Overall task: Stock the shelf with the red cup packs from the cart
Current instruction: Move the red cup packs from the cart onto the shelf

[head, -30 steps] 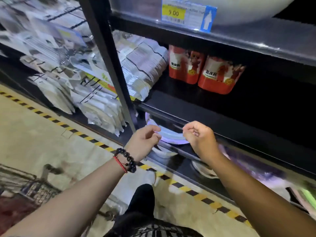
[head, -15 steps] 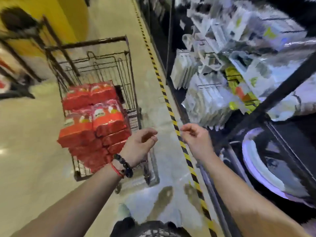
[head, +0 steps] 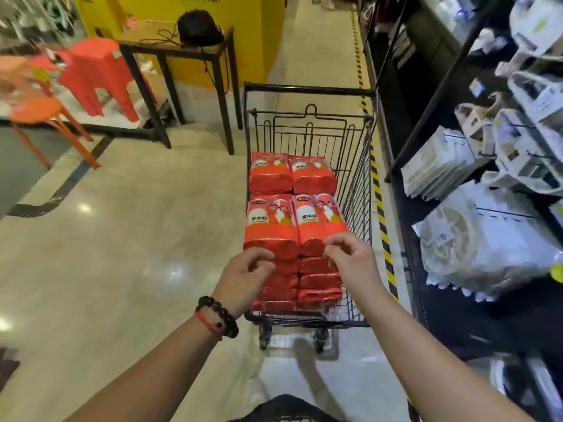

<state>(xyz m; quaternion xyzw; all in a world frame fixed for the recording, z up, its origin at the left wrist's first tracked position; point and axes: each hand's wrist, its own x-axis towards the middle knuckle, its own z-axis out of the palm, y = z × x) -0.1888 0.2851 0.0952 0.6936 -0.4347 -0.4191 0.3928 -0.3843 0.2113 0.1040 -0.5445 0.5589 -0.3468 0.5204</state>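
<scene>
- Shelf (head: 432, 95): dark racking down the right side, holding pale bagged goods (head: 487, 254); no red packs show on the part in view
- Floor (head: 122, 254): glossy tile, with a table (head: 182, 50) and stools (head: 100, 74) well apart at the far left
- Cart (head: 359, 184): wire basket straight ahead, just beside the shelf; its handle is at the far end
- Packs (head: 271, 223): red, stacked in two columns with two more behind; long axes run away from the person, near ends facing the hands
- Left hand (head: 243, 278): fingers loosely curled, holding nothing, in front of the left column's near end; whether it touches is unclear
- Right hand (head: 350, 260): likewise loosely curled and empty, at the right column's top pack; both seem about equally near, so I judge a two-handed lift of the top packs comes next, then a turn right to the shelf
</scene>
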